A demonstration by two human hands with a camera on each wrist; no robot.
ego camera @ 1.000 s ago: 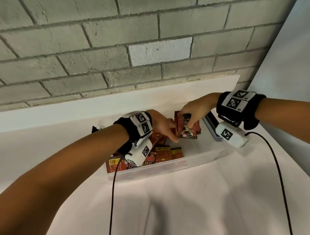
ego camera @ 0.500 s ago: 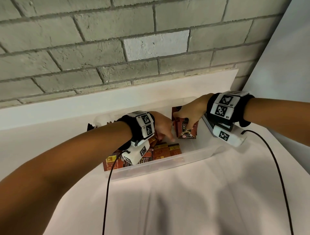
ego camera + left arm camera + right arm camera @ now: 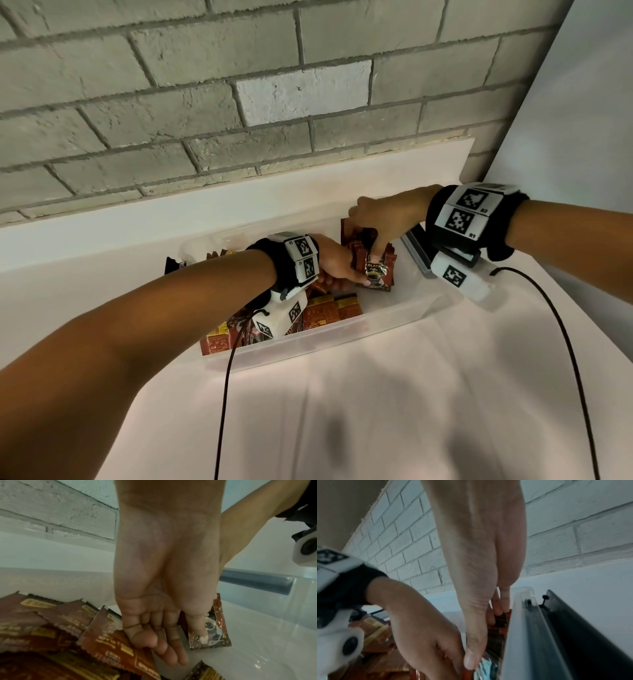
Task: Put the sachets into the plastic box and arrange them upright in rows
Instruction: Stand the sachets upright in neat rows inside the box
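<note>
A clear plastic box (image 3: 308,337) stands on the white table and holds red-brown sachets. At its right end a stack of sachets (image 3: 383,274) stands upright, its front facing me. My right hand (image 3: 364,240) grips the stack from above, thumb on the front and fingers behind. My left hand (image 3: 347,279) holds the stack's lower left corner, thumb pressed on the front sachet (image 3: 219,635) and fingers curled beside it. Several loose sachets (image 3: 329,308) lie flat in the box's left and middle parts. The right wrist view shows the stack's top edges (image 3: 496,639) against the box wall (image 3: 522,635).
A blue-grey latch (image 3: 416,253) hangs on the box's right end. A small black object (image 3: 171,269) sits left of the box. The brick wall (image 3: 274,102) rises just behind, and a white panel (image 3: 582,137) closes the right side. Two black cables (image 3: 565,342) trail over the table.
The right hand has set the sachet stack more upright at the box's right end. The left hand has shifted right, and its thumb now lies on the front sachet.
</note>
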